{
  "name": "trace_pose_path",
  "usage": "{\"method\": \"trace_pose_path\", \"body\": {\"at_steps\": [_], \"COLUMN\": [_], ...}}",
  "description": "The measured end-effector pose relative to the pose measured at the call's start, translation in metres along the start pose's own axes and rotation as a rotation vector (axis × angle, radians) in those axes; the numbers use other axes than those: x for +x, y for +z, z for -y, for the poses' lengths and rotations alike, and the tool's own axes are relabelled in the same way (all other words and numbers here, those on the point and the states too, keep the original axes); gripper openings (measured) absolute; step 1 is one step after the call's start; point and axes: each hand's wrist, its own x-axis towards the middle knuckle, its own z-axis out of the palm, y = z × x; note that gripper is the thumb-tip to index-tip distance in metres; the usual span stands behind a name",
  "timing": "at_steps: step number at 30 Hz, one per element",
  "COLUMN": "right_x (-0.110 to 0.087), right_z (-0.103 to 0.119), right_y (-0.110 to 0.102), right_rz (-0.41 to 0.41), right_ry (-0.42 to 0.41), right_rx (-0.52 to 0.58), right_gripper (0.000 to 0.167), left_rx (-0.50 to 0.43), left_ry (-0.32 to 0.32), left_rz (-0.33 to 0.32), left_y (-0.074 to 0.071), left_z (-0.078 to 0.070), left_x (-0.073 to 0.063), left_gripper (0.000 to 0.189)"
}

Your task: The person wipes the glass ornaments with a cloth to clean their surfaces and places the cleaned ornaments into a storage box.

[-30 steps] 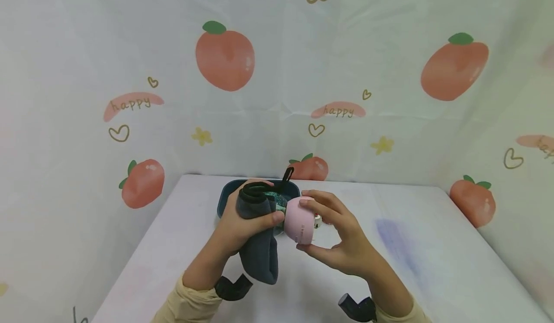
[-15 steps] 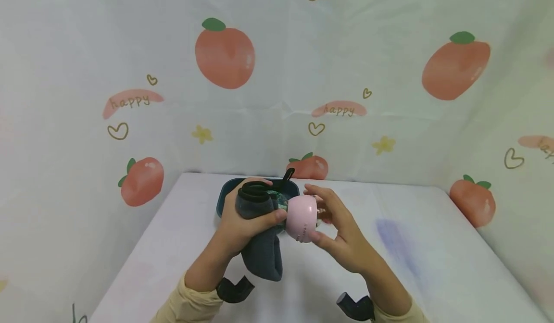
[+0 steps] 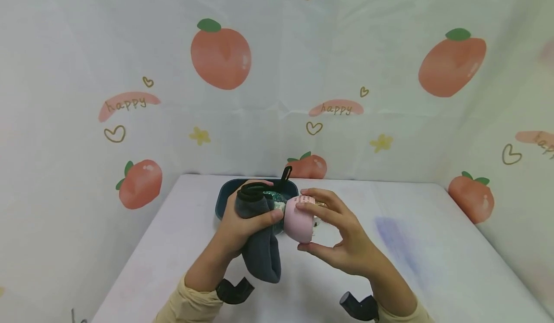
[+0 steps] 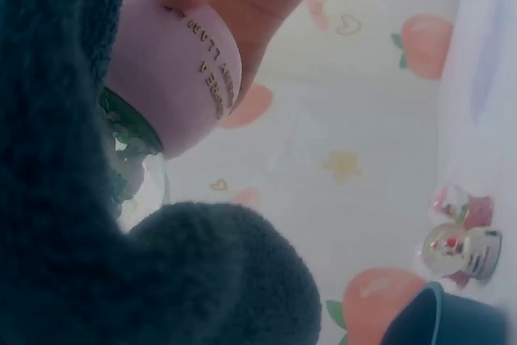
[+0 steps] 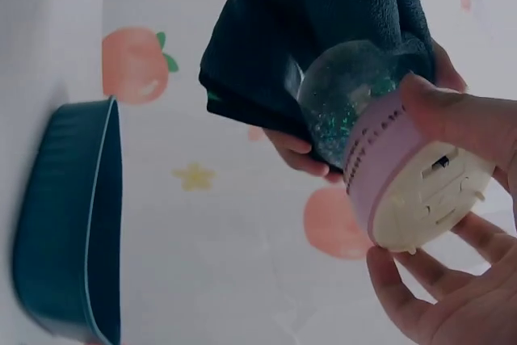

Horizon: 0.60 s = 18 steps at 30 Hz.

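On the pink base of the snow globe (image 3: 298,219), gold capital letters, seen upside down in the left wrist view and too blurred to read for sure. On the printed cloth backdrop (image 3: 389,63) behind, the word "happy" written twice on pink strokes, among orange-red fruits with green leaves, small hearts and yellow flowers.

Below, a white table (image 3: 433,260) with a faint bluish stain at the right side, closed in by the same cloth at the far side and at both sides. At the far middle of the table, a dark blue tub (image 3: 225,195) with a black strap standing up from it. Near the tub in the left wrist view, a second small snow globe (image 4: 460,248) on the table.

Above the table, just in front of the tub, the snow globe lying on its side between both hands. Left hand (image 3: 242,222) curled around a dark grey cloth (image 3: 259,246), thumb on top, pressing the cloth against the glass ball; the loose end of the cloth hanging down toward the table. Right hand (image 3: 342,236) gripping the pink base, fingers over the top and thumb under it, at the right of the cloth. In the right wrist view, glass ball (image 5: 351,90) with green glitter inside, half wrapped by the cloth, and the cream underside of the base turned toward the right palm.
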Motion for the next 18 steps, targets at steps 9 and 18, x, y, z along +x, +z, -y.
{"method": "trace_pose_path", "body": {"at_steps": [9,18], "right_x": [0.0002,-0.0001], "right_z": [0.0011,0.0044], "right_y": [-0.0080,-0.0034], "right_rz": [0.075,0.023], "right_ry": [0.164,0.390], "right_rx": [0.190,0.285], "right_gripper": [0.089,0.062], "left_rx": [0.074,0.105], "left_ry": [0.077,0.078], "left_rz": [-0.029,-0.014], "left_y": [0.0007,0.0058], "left_z": [-0.0051,-0.0027], "left_x": [-0.0014,-0.0045], "left_gripper": [0.061,0.062]}}
